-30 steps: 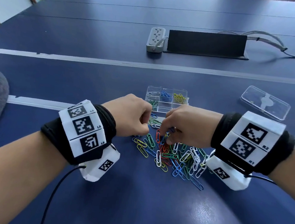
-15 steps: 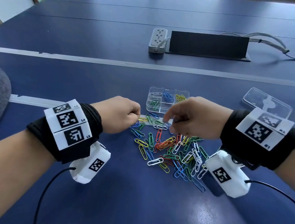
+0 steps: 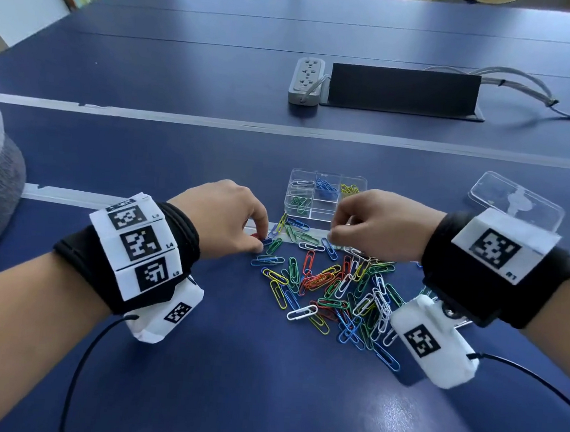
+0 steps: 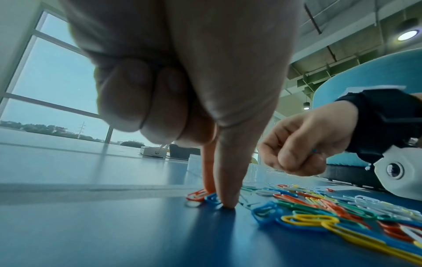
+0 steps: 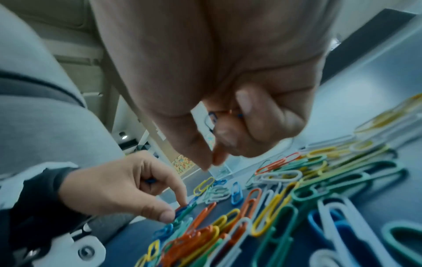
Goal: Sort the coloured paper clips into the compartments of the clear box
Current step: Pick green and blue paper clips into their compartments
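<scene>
Clear box (image 3: pixel 324 215), six compartments

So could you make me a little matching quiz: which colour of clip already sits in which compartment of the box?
Clips in the box:
1. white clips
2. blue clips
3. yellow clips
4. green clips

Compartments, as the head view shows them:
A. near row, left
B. far row, right
C. far row, left
D. far row, middle

Pairs: 1-C, 2-D, 3-B, 4-A.
</scene>
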{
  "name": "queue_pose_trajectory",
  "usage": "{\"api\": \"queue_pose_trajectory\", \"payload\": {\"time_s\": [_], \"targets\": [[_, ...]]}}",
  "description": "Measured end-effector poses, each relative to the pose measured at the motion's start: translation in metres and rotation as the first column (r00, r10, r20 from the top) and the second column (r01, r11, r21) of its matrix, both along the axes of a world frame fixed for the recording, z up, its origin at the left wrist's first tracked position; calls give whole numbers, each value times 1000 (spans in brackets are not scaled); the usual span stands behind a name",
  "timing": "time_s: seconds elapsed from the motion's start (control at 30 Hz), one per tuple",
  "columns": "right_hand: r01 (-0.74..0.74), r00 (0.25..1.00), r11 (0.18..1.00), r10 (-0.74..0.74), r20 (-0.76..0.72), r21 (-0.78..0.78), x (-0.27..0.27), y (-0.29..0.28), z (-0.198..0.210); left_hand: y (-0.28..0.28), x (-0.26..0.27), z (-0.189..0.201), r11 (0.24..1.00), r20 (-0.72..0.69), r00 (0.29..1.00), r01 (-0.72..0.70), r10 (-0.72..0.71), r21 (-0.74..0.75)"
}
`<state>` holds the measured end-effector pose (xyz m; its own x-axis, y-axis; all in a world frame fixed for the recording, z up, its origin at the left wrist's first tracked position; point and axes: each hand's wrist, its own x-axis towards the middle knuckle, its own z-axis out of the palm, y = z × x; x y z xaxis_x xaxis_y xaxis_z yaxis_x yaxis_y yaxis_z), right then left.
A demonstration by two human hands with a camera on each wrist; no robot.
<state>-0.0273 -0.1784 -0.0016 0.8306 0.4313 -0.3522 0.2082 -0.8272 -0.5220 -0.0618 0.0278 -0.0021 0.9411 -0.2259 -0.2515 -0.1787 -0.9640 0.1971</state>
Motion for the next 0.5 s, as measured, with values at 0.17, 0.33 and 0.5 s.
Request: {"api": "queue_pose_trajectory", "payload": {"time_s": [0.17, 0.33, 0.5], "targets": [[-67, 983, 981, 96, 159, -181, -6, 10, -2, -3, -1, 1, 1000, 9, 1000, 2, -2, 13], [-103, 961, 947, 174, 215, -305, -8, 19, 0, -2, -2, 0, 1000, 11, 1000, 4, -5, 12], [-116, 941, 934, 211, 263, -337, -8, 19, -1, 1, -1, 1, 1000, 28, 999, 15, -15, 17]]}}
